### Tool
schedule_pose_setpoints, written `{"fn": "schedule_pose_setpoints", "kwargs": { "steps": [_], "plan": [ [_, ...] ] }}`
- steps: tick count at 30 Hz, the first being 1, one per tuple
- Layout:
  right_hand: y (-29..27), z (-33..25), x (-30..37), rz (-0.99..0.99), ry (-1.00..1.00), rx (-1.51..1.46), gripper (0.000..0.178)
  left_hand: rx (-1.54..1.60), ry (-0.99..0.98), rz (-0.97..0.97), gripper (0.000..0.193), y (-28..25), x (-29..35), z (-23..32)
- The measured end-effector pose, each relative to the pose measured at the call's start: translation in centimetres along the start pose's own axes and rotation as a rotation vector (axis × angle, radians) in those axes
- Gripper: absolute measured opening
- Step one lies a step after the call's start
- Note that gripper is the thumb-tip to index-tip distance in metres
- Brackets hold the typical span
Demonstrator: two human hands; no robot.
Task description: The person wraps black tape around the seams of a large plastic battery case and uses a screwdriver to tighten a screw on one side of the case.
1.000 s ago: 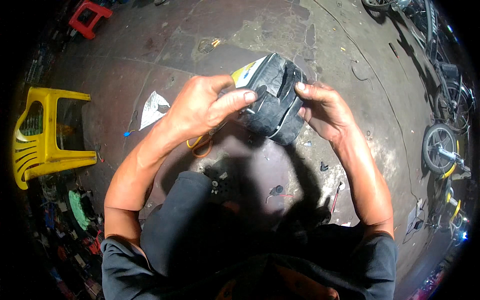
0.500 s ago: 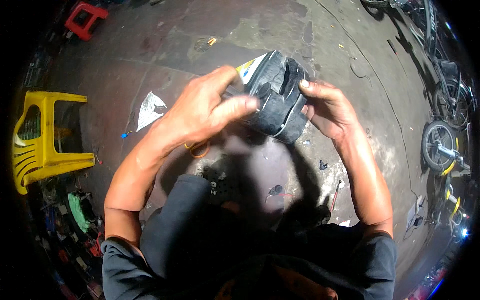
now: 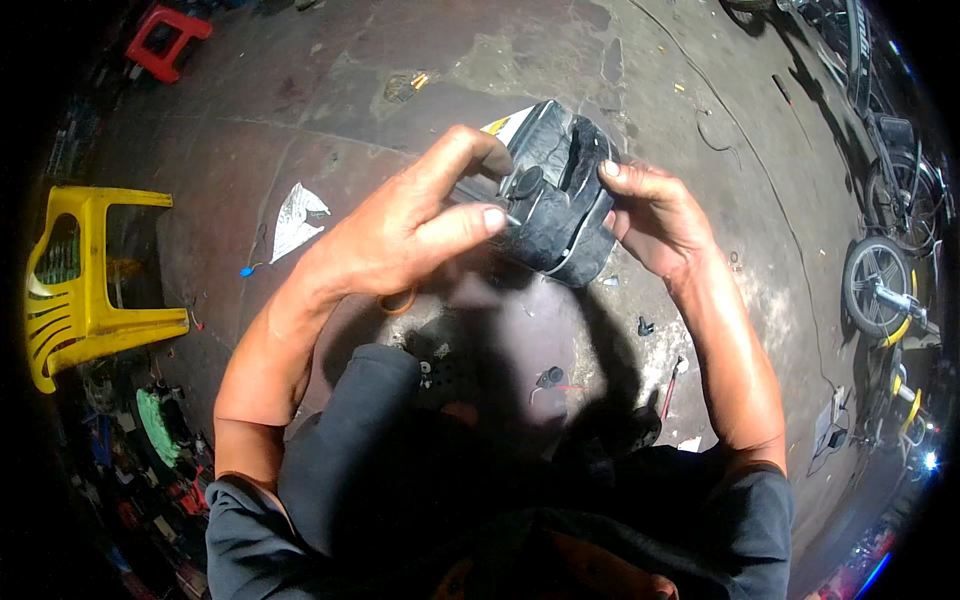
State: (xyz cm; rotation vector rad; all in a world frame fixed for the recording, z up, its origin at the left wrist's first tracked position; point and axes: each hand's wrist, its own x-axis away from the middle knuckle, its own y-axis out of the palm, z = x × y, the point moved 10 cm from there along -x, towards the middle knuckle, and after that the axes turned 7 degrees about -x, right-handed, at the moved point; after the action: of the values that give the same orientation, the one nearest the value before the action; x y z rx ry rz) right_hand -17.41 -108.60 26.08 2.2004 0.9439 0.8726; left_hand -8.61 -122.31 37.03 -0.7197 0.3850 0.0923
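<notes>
A black boxy case is held up above the floor in front of me. It has rounded edges, a dark slot, a pale seam and a white-and-yellow label at its far left corner. A round black cap sits on its near face. My right hand grips the case's right end, thumb on top and fingers underneath. My left hand is around its left end, index finger bent over the label side and thumb lying below the cap. A thin light-coloured bit shows by the thumb tip; what it is I cannot tell.
A yellow plastic stool lies at the left, a red stool farther back. White paper scrap, an orange ring, small parts and a cable are on the floor. Bicycle-like wheels stand at right.
My left hand has shifted slightly, its thumb drawing back to the left and uncovering more of the round cap. The case and my right hand have stayed nearly still.
</notes>
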Motion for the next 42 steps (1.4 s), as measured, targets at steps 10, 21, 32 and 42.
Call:
{"fn": "schedule_pose_setpoints", "kwargs": {
  "steps": [10,21,32,42],
  "plan": [
    [-0.1,-0.2,0.1,0.003,-0.013,0.001,0.037,0.091,-0.205,-0.223,0.03,1.3,0.1,-1.5],
    [-0.4,0.1,0.1,0.016,-0.017,-0.004,0.036,-0.036,-0.049,-0.133,0.031,1.2,0.2,-0.4],
    [0.0,0.1,0.4,0.0,-0.017,-0.003,0.04,0.211,-0.102,-0.086,0.029,0.4,0.5,-0.2],
    [-0.5,0.4,0.3,-0.014,-0.008,-0.027,0.043,0.33,-0.288,-0.163,0.029,1.4,1.3,-1.4]
  ]
}}
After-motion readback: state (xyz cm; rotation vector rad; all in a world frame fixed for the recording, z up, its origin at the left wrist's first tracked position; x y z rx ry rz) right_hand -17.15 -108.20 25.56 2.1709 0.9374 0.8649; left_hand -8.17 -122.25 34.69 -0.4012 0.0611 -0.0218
